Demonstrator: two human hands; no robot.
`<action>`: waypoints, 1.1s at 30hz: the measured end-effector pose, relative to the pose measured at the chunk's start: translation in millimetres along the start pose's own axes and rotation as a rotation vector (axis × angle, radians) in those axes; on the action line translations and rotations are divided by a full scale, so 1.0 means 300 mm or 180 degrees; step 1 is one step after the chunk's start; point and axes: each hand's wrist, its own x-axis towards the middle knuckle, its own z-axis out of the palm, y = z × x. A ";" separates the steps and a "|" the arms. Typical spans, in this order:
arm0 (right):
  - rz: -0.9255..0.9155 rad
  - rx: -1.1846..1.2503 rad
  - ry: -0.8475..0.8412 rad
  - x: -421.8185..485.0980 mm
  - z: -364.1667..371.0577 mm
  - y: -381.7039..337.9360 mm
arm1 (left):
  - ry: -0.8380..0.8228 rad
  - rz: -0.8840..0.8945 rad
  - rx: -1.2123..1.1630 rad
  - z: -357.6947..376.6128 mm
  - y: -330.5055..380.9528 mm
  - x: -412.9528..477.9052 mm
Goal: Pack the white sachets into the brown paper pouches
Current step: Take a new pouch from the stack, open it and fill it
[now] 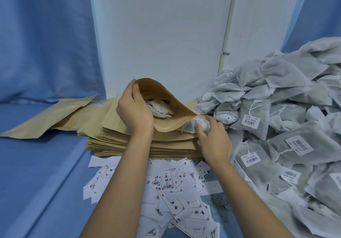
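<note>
A brown paper pouch (171,101) lies on top of a stack of flat brown pouches (140,143), its mouth pulled wide. My left hand (134,108) grips the pouch's upper lip and lifts it. Inside the pouch lie white sachets (161,108). My right hand (212,138) holds another white sachet (200,124) at the pouch's right corner, just at the mouth. A large heap of white sachets (287,119) with barcode labels fills the right side.
Several loose printed paper labels (173,191) are scattered on the blue cloth surface (42,164) in front of the stack. More flat pouches (64,116) spread out to the left. A white panel (158,34) and blue curtains stand behind.
</note>
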 end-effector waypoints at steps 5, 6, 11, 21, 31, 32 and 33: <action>-0.0602 -0.0154 0.0146 -0.009 0.004 0.005 | 0.0057 -0.0018 -0.0079 0.000 -0.001 -0.005; -0.0573 -0.0026 0.0221 -0.016 0.005 0.001 | 0.0063 -0.0018 -0.0072 -0.001 -0.003 -0.006; -0.1017 -0.0743 0.0020 -0.015 0.019 -0.014 | 0.0047 -0.0027 -0.0071 0.004 -0.009 -0.009; -0.2619 0.0150 0.0583 -0.149 0.074 0.023 | 0.0022 -0.0068 -0.0129 0.010 -0.035 -0.029; -0.2164 0.0084 -0.1682 -0.178 0.089 0.068 | -0.0351 0.0037 -0.0020 -0.009 -0.065 -0.067; -0.2147 0.0162 -0.1737 -0.178 0.085 0.064 | -0.0465 0.0086 0.0032 -0.017 -0.070 -0.073; -0.2095 0.0255 -0.1804 -0.181 0.082 0.062 | -0.0594 0.0134 0.0080 -0.025 -0.075 -0.080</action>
